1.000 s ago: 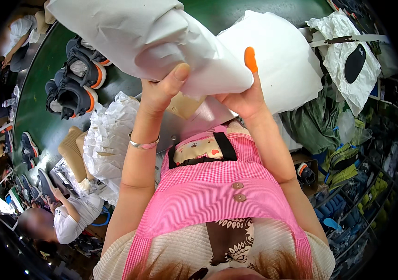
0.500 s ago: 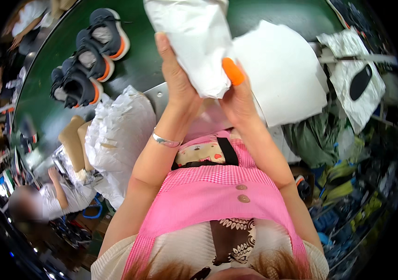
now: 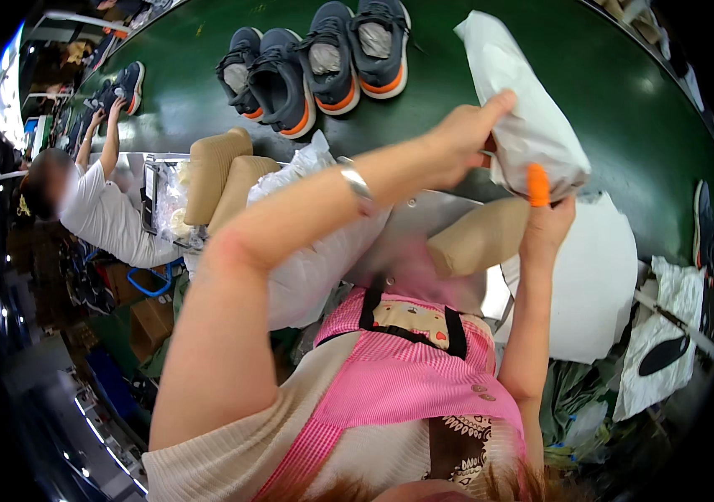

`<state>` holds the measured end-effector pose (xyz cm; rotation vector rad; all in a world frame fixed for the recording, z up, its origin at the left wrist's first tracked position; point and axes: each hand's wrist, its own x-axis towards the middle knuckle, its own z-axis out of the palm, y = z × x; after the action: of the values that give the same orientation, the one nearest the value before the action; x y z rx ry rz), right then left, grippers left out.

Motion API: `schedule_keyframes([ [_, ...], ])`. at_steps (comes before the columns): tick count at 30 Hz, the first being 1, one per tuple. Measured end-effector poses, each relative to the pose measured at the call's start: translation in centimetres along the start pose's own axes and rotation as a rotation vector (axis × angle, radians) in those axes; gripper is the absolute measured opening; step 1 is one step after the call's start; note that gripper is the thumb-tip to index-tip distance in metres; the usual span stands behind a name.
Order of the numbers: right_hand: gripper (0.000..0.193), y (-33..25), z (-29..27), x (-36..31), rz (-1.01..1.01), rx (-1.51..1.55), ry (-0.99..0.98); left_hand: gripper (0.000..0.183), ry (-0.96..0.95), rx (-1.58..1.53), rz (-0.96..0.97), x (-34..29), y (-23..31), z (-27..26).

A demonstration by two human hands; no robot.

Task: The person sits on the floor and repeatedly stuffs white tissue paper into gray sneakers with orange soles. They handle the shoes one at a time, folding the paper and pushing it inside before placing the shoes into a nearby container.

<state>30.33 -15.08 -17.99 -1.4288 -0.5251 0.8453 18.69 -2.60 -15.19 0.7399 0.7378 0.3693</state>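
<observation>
L hand (image 3: 461, 144) & R hand (image 3: 551, 226) both grip a white paper-wrapped bundle (image 3: 532, 125) over the green table (image 3: 637, 171), right side; contents hidden, L fingers mostly behind it. Orange cover (image 3: 538, 186) on R thumb. Grey shoes (image 3: 336, 89) far left, any lettering too small to read. Apron print (image 3: 411, 317) part-hidden by black straps (image 3: 455, 335).

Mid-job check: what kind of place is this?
Probably a shoe factory or packing workshop: four dark grey sneakers stand in a row on a green work surface, a white paper bundle is in hand, and white sheets lie close by.
</observation>
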Motion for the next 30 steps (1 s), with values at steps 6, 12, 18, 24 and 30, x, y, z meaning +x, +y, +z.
schedule_keyframes([
  [6,0.049,1.4,-3.4,1.1,0.161,0.268,0.131,0.039,1.001,1.637,0.348,-4.9,9.9,-27.7],
  [12,0.061,1.0,-7.1,2.0,0.346,0.552,0.136,0.054,0.824,1.689,-0.363,-7.4,8.1,-44.6],
  [18,0.063,-0.3,-9.4,2.0,0.348,0.496,0.216,0.037,0.929,1.272,-0.241,-10.7,20.6,-55.6],
  [24,0.065,-0.9,-11.3,0.7,0.264,0.380,0.259,0.033,1.052,1.611,0.385,-11.6,28.8,-39.8],
  [30,0.065,-1.4,-11.6,-0.2,0.148,0.279,0.365,0.037,0.807,1.850,0.592,-3.4,23.9,-14.9],
])
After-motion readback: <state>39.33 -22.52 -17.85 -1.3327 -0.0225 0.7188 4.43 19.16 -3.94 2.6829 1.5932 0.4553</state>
